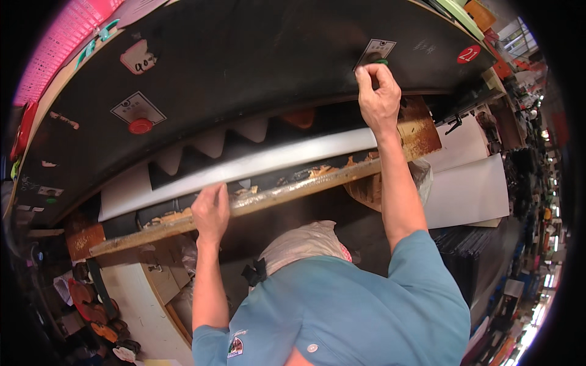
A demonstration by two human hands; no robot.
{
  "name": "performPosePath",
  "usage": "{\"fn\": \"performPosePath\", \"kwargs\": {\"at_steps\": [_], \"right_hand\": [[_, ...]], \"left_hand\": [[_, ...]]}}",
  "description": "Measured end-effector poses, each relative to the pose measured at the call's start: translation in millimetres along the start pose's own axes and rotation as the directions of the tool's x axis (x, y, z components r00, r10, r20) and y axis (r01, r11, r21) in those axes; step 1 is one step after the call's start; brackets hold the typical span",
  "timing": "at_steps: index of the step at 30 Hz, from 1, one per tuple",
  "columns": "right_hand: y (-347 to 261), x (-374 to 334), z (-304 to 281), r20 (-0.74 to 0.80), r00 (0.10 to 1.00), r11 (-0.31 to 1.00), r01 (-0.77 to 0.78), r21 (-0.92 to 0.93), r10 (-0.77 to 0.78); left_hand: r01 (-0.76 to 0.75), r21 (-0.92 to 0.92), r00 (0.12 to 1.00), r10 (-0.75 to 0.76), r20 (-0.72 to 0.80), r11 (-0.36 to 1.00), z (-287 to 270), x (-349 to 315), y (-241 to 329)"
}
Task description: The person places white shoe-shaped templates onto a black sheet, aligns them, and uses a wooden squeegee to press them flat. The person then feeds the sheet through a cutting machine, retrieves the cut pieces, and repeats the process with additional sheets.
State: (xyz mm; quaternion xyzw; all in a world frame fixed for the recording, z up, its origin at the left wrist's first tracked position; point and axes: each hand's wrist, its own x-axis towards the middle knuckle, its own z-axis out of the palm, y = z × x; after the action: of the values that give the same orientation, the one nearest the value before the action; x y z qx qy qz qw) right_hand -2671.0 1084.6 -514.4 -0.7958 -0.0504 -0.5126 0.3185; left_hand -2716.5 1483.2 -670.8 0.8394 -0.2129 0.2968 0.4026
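My right hand (379, 100) is raised to the black machine panel (244, 67). Its thumb and fingers are pinched together at a round green knob (382, 61), which they partly cover. Lower and to the left, my left hand (210, 210) is closed, fingers curled, over the worn front rail (281, 198). Its fingertips come up to the lower edge of a long white strip (274, 155) lying across the machine's opening. Whatever those fingers may hold is hidden.
A red button (140, 125) sits on the panel's left. Torn brown scraps (323, 171) line the rail. Behind the strip hang pointed flaps (207, 143). White sheets (470, 189) and a dark stack (467, 250) stand at right; a pink basket (61, 49) is upper left.
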Motion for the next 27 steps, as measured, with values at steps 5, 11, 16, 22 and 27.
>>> {"fn": "performPosePath", "kwargs": {"at_steps": [5,11,16,22,27], "right_hand": [[5,-121,-21,0.101,0.927,0.927,-0.369,0.066,0.362],[13,-186,-18,0.239,0.967,0.975,-0.031,-0.219,0.084],[11,-180,-18,0.246,0.965,0.987,-0.049,-0.154,0.086],[12,-179,-21,0.315,0.941,0.990,-0.094,-0.107,0.123],[10,-183,-28,0.345,0.930,0.992,-0.109,-0.069,0.127]], "left_hand": [[-0.050,0.082,0.997,0.055,-0.059,0.995,3,0,4],[0.145,0.090,0.989,-0.146,0.001,0.985,5,6,8],[0.162,0.137,0.986,-0.166,0.020,0.977,4,4,8],[0.139,0.158,0.989,-0.145,0.029,0.978,5,2,4],[0.132,0.138,0.991,-0.135,0.012,0.982,4,-8,8]]}}
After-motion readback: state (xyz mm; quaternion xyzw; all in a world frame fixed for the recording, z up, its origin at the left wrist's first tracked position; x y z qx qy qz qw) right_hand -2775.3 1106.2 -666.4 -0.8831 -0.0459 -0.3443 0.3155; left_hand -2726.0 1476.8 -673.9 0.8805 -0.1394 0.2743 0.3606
